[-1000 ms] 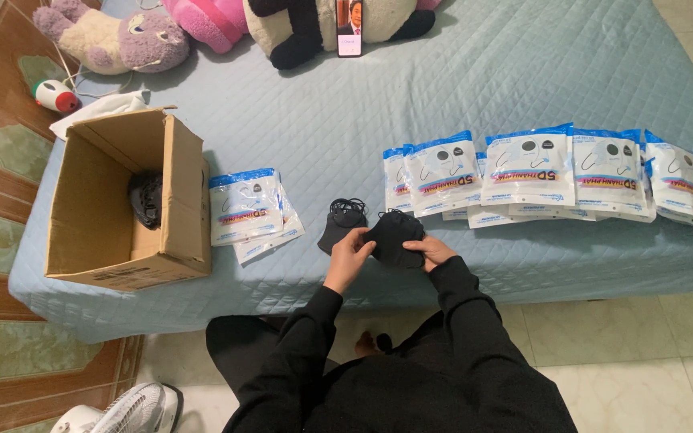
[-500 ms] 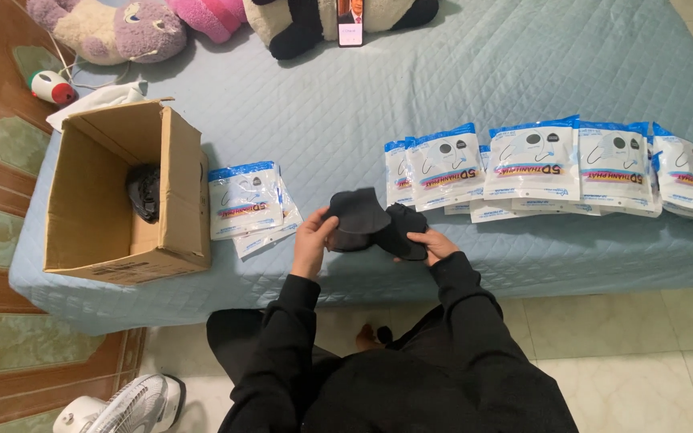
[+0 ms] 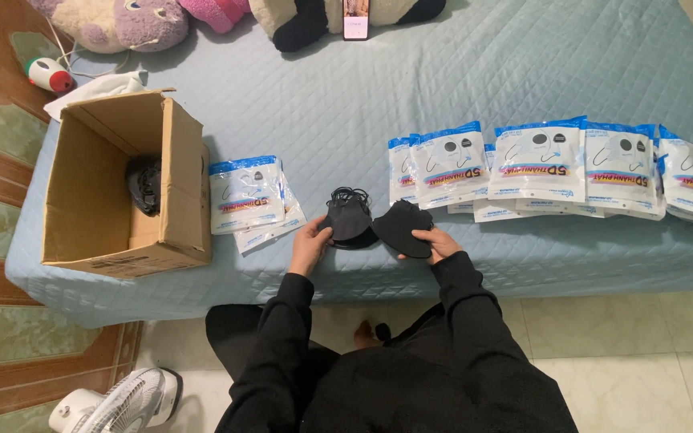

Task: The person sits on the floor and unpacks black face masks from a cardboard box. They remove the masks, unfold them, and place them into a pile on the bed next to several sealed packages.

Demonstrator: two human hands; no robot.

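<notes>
At far left we see an open brown cardboard box [image 3: 114, 192] on the pale blue quilted bedcover [image 3: 322, 104], with a dark bundle [image 3: 144, 183] inside it. Just beside the box lies a small stack of flat white packets with blue top bands [image 3: 248, 196]. Our left hand [image 3: 311, 240] grips a black fabric face mask with looped ear cords [image 3: 348, 215]; our right hand [image 3: 435, 243] holds a second black face mask [image 3: 404, 227], the two masks touching near the bed's front edge. To the right, a long overlapping row of matching white-and-blue packets [image 3: 559, 164] runs along the bedcover.
</notes>
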